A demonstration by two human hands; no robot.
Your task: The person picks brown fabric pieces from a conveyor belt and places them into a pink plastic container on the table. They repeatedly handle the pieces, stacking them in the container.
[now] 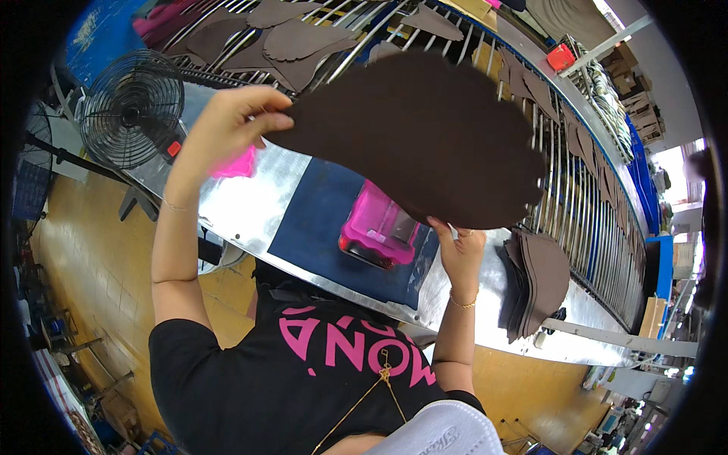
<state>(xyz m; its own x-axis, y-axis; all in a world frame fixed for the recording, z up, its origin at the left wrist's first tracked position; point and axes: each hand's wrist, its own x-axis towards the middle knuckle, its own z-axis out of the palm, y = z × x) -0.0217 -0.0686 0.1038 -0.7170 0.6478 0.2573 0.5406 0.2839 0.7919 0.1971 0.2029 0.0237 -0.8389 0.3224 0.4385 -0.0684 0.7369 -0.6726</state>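
Both hands are up, and between them hangs a large dark brown sheet of soft material cut in a rounded, foot-like outline point(421, 136), held flat in the air above the shiny metal tabletop point(250, 197). The left hand point(231, 121) pinches the sheet's left edge, fingers point(265, 121) closed tight on it with the thumb underneath. The right hand point(459, 250) grips the sheet's lower right edge from below, fingers curled shut on it, a thin gold bracelet at the wrist.

Directly under the sheet, a dark blue rectangular mat point(318, 220) lies on the tabletop, and on that mat sits a bright pink plastic tray point(379, 227), partly hidden by the sheet's lower edge. Just right of the sheet's lower corner, beside the right hand, a stack of brown cut pieces of the same kind point(538, 280) rests on the tabletop. Beyond the sheet, a conveyor of metal rods point(576, 197) curves away, with more brown cut pieces point(296, 42) lying on it above and left of the sheet. Left of the sheet, past the left hand, a black wire-cage fan point(133, 106) stands off the tabletop's edge. A small pink scrap point(236, 163) shows just below the left hand.
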